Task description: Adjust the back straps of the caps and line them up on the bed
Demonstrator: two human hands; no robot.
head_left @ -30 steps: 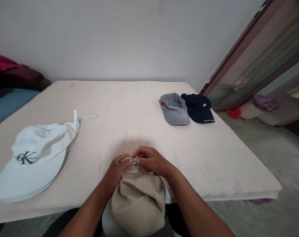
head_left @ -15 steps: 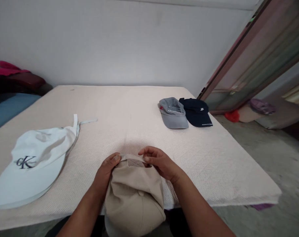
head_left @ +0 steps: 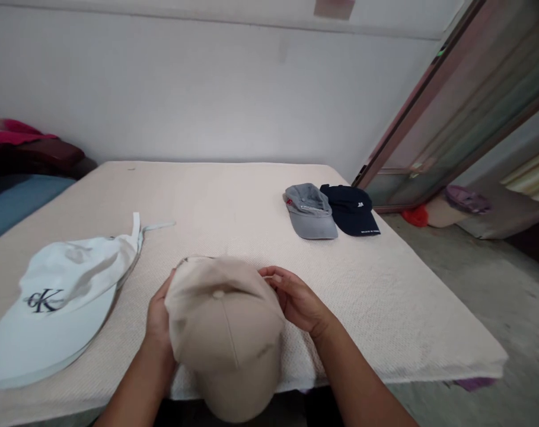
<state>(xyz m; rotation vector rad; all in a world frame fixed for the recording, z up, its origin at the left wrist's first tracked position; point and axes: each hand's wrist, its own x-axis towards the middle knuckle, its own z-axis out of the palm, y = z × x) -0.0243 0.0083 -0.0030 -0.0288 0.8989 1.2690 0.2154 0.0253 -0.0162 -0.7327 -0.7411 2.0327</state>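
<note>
I hold a beige cap (head_left: 227,323) over the near edge of the cream-covered bed (head_left: 233,207), its crown up and its brim toward me. My left hand (head_left: 159,320) grips the cap's left side, fingers mostly hidden behind the crown. My right hand (head_left: 296,299) grips its right rear edge, fingers curled on the fabric. A white cap (head_left: 58,296) with a dark logo and loose straps lies to the left.
A grey cap (head_left: 311,210) and a navy cap (head_left: 353,209) lie side by side at the bed's far right. Dark red and blue bedding (head_left: 20,160) sits at the far left. A leaning framed panel (head_left: 451,101) and floor clutter stand at the right.
The beige cap has been lifted and turned, so its crown now faces up. Both hands moved apart from the back strap to the cap's sides.
</note>
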